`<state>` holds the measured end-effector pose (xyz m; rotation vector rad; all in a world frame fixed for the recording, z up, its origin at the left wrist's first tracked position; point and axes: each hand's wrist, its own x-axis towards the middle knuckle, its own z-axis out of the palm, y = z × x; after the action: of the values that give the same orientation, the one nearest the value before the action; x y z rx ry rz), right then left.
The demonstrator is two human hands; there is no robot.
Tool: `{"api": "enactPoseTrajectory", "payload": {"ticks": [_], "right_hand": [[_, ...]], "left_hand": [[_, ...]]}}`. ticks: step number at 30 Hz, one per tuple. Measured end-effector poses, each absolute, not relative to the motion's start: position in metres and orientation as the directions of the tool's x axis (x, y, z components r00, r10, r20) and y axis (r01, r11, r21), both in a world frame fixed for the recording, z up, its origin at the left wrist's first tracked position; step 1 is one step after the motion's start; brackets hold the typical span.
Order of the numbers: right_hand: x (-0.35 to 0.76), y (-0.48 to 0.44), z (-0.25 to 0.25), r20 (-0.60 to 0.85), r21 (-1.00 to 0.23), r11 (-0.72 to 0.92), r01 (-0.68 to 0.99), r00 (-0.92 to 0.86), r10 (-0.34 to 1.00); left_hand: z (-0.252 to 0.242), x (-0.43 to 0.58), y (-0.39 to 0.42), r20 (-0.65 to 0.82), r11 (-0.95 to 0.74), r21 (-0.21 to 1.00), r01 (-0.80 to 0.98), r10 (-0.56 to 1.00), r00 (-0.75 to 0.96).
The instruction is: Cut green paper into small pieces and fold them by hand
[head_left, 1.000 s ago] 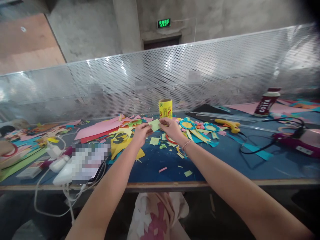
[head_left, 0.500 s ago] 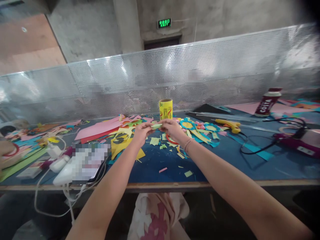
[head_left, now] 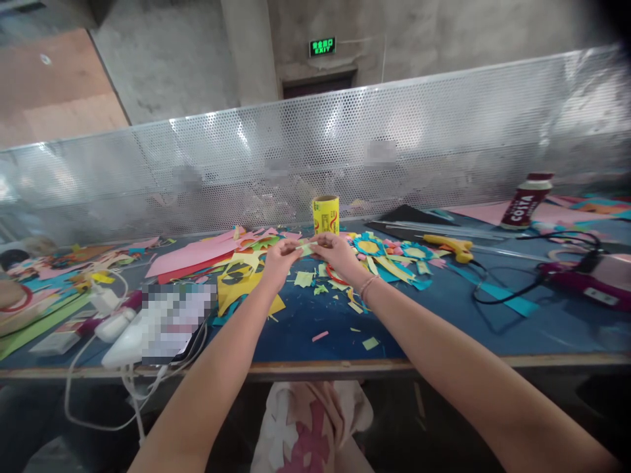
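A small light green paper piece (head_left: 308, 249) is pinched between my two hands, above the middle of the blue table (head_left: 296, 341). My left hand (head_left: 282, 257) grips its left end with closed fingers; my right hand (head_left: 338, 255) grips its right end. Just behind them stands a yellow roll (head_left: 326, 215). Pale green scraps (head_left: 304, 279) lie below the hands. Blue and yellow paper flowers (head_left: 369, 244) rest right of my right hand, and cut yellow paper (head_left: 236, 286) lies left of my left hand.
Pink sheets (head_left: 194, 255) lie at left, behind a phone (head_left: 185, 322) and white cables. At right are a yellow glue gun (head_left: 449, 246) with a black cord, clear sticks, a red bottle (head_left: 526, 202) and a purple device (head_left: 586, 282). Another person's hand (head_left: 12, 299) is at the left edge.
The green piece has tilted, showing more of its flat face between my fingers. My hands stay in nearly the same place. The other person's hand at the left has shifted slightly.
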<state>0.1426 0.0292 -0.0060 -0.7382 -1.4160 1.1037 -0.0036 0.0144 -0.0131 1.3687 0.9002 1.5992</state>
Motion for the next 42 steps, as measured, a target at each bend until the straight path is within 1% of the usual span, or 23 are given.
{"api": "enactPoseTrajectory", "payload": {"ticks": [4, 16, 21, 26, 30, 36, 42], "right_hand": [[0.1421, 0.0304, -0.0051, 0.390, -0.917, 0.369, -0.151, -0.151, 0.908], [0.1424, 0.0273, -0.0032, 0.405, -0.914, 0.397, -0.083, -0.150, 0.902], [0.1430, 0.0253, -0.0015, 0.441, -0.895, 0.446, -0.004, -0.163, 0.883], [0.1446, 0.0237, -0.0023, 0.500, -0.846, 0.524, 0.099, -0.190, 0.845], [0.1454, 0.0259, -0.0040, 0.533, -0.805, 0.564, 0.183, -0.193, 0.824], [0.1457, 0.0269, -0.0036, 0.538, -0.783, 0.580, 0.224, -0.221, 0.813], [0.1472, 0.0264, -0.0033, 0.561, -0.747, 0.611, 0.261, -0.246, 0.791]], "left_hand": [[-0.0129, -0.0032, 0.0136, 0.393, -0.398, 0.903, -0.162, 0.917, -0.062], [-0.0110, -0.0031, 0.0113, 0.408, -0.415, 0.901, -0.128, 0.910, -0.076], [-0.0102, -0.0039, 0.0110, 0.438, -0.441, 0.897, -0.024, 0.895, -0.082], [-0.0106, -0.0032, 0.0109, 0.491, -0.487, 0.871, 0.072, 0.868, -0.069], [-0.0118, -0.0017, 0.0116, 0.503, -0.499, 0.863, 0.079, 0.863, -0.044], [-0.0128, -0.0011, 0.0125, 0.458, -0.454, 0.887, 0.083, 0.888, -0.034], [-0.0132, -0.0013, 0.0122, 0.446, -0.440, 0.892, 0.104, 0.893, -0.050]]}}
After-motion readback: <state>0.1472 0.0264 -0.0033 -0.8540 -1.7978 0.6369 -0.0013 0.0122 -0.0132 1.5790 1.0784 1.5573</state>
